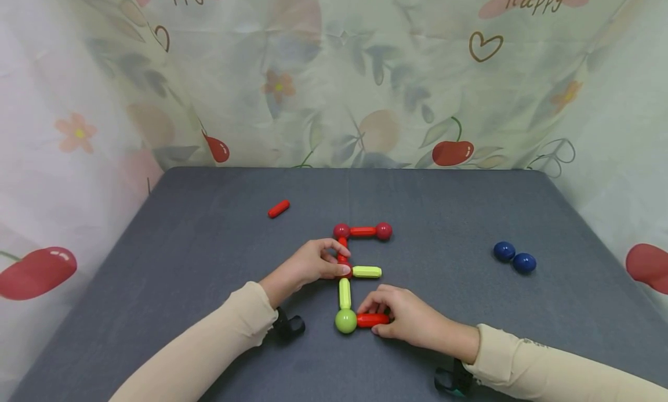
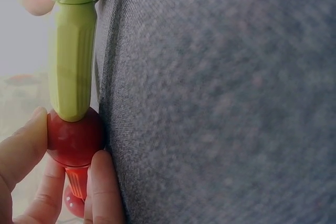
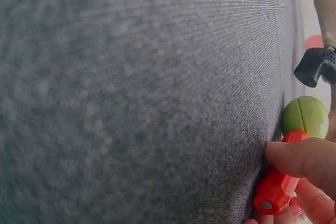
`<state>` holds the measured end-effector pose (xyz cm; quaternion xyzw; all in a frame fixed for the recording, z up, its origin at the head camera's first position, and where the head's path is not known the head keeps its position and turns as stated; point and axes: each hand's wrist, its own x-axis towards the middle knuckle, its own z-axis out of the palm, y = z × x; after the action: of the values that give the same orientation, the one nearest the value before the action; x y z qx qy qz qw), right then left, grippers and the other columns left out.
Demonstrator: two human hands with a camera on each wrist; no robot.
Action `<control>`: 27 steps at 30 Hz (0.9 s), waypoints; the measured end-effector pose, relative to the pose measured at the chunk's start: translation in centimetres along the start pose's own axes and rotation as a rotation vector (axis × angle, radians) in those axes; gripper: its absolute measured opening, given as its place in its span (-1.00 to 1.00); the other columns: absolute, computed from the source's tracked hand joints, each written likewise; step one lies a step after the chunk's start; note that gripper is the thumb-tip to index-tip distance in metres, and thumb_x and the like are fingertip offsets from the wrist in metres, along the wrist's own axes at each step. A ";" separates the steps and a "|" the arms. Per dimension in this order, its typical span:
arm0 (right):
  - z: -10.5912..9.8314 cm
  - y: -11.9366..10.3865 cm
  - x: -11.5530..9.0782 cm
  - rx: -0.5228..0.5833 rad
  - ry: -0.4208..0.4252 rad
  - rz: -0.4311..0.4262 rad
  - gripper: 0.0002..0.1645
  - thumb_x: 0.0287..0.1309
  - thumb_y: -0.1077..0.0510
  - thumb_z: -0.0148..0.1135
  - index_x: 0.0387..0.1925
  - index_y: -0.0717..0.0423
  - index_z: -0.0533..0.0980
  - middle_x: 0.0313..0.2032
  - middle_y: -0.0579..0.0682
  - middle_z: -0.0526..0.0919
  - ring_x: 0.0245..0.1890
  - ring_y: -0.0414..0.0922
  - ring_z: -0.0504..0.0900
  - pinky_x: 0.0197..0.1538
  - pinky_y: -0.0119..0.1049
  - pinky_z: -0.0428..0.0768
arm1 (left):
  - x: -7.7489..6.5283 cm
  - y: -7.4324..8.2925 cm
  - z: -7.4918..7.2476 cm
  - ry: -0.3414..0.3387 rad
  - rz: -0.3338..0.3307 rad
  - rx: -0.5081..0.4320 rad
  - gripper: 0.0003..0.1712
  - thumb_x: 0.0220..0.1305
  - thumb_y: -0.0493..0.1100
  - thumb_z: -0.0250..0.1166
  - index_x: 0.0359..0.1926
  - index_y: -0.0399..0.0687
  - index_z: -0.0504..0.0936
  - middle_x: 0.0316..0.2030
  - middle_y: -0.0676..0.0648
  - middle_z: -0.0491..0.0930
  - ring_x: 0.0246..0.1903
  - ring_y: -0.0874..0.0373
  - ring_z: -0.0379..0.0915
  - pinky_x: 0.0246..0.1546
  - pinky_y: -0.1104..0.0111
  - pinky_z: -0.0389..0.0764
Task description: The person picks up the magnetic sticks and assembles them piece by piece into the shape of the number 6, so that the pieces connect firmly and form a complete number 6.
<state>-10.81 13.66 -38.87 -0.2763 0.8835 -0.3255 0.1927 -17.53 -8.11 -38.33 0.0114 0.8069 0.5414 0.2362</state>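
Note:
A figure of rods and balls lies on the grey table. My left hand (image 1: 318, 261) pinches its middle red ball (image 2: 76, 137) between thumb and fingers. From that ball a yellow-green rod (image 1: 367, 272) points right, and another yellow-green rod (image 2: 72, 61) runs down to a green ball (image 1: 345, 321). My right hand (image 1: 404, 312) pinches a red rod (image 3: 278, 184) whose far end meets the green ball. Above, a red rod partly behind the left fingers leads to a dark red ball (image 1: 341, 231), and a red rod (image 1: 362, 231) joins that to another dark red ball (image 1: 384, 231).
A loose red rod (image 1: 279, 209) lies at the back left of the table (image 1: 209, 234). Two dark blue balls (image 1: 504, 251) sit side by side at the right. A patterned curtain (image 1: 344, 89) hangs behind the table. Black camera straps (image 1: 289, 325) sit below both wrists.

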 end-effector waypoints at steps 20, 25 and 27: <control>-1.3 0.1 -1.0 0.088 0.017 0.015 -0.32 -0.01 0.02 0.48 0.18 -0.06 0.44 0.03 -0.12 0.55 0.00 -0.12 0.50 0.01 -0.26 0.54 | 0.1 -0.1 0.0 -0.005 0.001 0.006 -0.69 0.09 -0.22 0.46 -0.10 -0.06 0.64 -0.42 -0.10 0.52 -0.44 0.13 0.50 -0.32 0.37 0.64; -2.7 0.2 -1.9 0.117 0.034 0.036 -0.18 0.01 -0.05 0.47 0.29 -0.02 0.34 0.19 -0.02 0.48 0.19 -0.01 0.46 0.20 0.00 0.46 | 0.2 -0.1 0.0 -0.002 -0.004 0.016 -0.68 0.09 -0.21 0.47 -0.10 -0.05 0.64 -0.41 -0.11 0.51 -0.43 0.13 0.51 -0.33 0.38 0.63; -3.3 0.3 -2.3 0.125 0.054 0.037 -0.14 0.01 -0.03 0.47 0.33 -0.02 0.30 0.25 0.01 0.43 0.24 0.03 0.42 0.25 0.08 0.41 | 0.2 -0.1 0.0 0.001 -0.009 0.018 -0.68 0.09 -0.20 0.47 -0.10 -0.04 0.64 -0.40 -0.10 0.51 -0.42 0.13 0.51 -0.33 0.39 0.63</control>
<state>-10.87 16.74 -36.34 -0.2385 0.8712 -0.3840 0.1914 -17.67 -8.09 -38.50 0.0096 0.8118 0.5330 0.2383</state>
